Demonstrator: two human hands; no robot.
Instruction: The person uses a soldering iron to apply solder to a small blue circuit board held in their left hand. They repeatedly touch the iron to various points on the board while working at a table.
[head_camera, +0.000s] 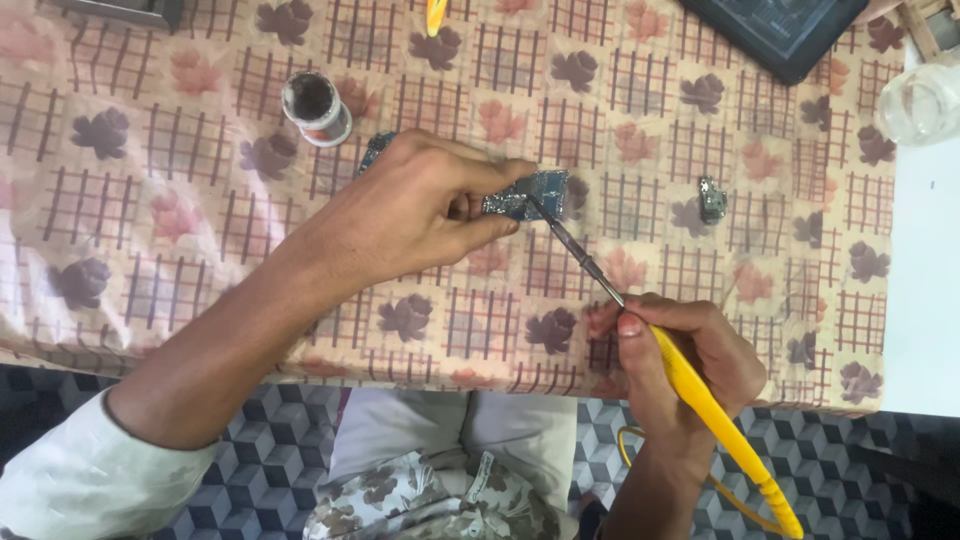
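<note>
— What do you see from your end?

— My left hand (420, 205) pinches the small circuit board (530, 192) at its fingertips; my right hand (680, 350) grips the yellow soldering iron (700, 395), tip on the board just past the left fingers.

— Risk?

— I'd say a slip burns those fingertips, or scorches the tablecloth (200, 200) beneath.

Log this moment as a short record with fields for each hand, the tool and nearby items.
left hand: pinches a small blue circuit board on the tablecloth
right hand: grips a yellow-handled soldering iron
iron tip: on the board
nearby: round pot, small metal part, dark tablet
</note>
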